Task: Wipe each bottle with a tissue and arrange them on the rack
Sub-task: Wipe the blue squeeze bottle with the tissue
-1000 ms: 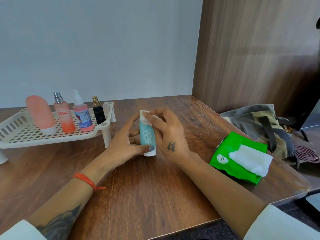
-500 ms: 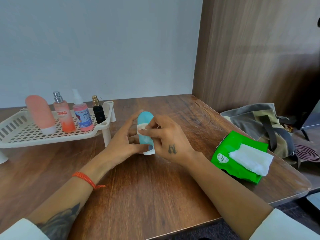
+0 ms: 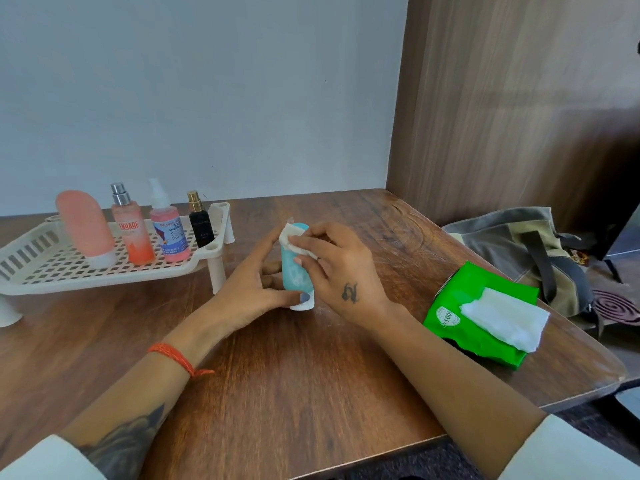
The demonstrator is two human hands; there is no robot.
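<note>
left hand (image 3: pixel 249 292) grip: teal bottle (image 3: pixel 296 271) | right hand (image 3: pixel 341 271): tissue (image 3: pixel 292 239)

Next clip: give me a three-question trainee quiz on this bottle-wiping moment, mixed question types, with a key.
1. True or false: four bottles stand on the rack.
2. Which hand presses the tissue against the teal bottle? A) left B) right C) neither
3. Fill in: the spare white tissue lies on the ____ pack.

Key
1. True: the peach tube, orange spray bottle, pink spray bottle and black bottle stand there.
2. B: the right hand pinches the tissue near the bottle's top, while the left hand holds the bottle upright on the table.
3. green: the green pack.
</note>
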